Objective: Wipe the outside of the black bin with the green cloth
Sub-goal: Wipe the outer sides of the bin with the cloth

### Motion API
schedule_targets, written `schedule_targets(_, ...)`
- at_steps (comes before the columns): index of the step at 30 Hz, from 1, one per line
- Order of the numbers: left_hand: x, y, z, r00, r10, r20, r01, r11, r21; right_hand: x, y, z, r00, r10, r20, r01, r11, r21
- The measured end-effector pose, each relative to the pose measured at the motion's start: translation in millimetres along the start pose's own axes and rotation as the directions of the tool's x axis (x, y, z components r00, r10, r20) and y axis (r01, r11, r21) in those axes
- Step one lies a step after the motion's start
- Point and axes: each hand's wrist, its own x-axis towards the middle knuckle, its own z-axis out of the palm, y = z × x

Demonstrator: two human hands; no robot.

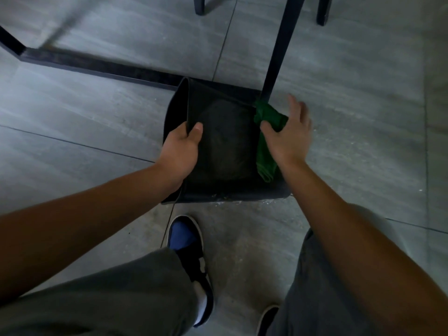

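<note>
The black bin [219,190] stands on the grey tiled floor in the middle of the view, its square mouth facing up at me. My left hand [181,149] grips the bin's left rim, thumb inside and fingers outside. The green cloth [266,132] hangs over the bin's right rim, part of it falling inside. My right hand [288,132] lies flat on the cloth with fingers spread, pressing it against the right rim and outer wall.
A black table leg [281,47] rises right behind the bin's far right corner. A black floor bar [97,65] runs to the left behind the bin. Chair legs [199,4] stand at the top. My feet [191,258] are just in front of the bin.
</note>
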Motion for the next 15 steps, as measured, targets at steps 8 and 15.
schedule_targets(8,2,-6,-5,0.999,-0.039,0.013,0.039,0.999,-0.030,27,13,-23,0.948,0.304,-0.091,-0.259,0.906,0.334)
schedule_targets(15,1,-7,-1,1.000,-0.026,0.012,0.026,0.999,-0.031,23,6,-7,0.960,0.269,0.080,-0.281,0.923,0.263)
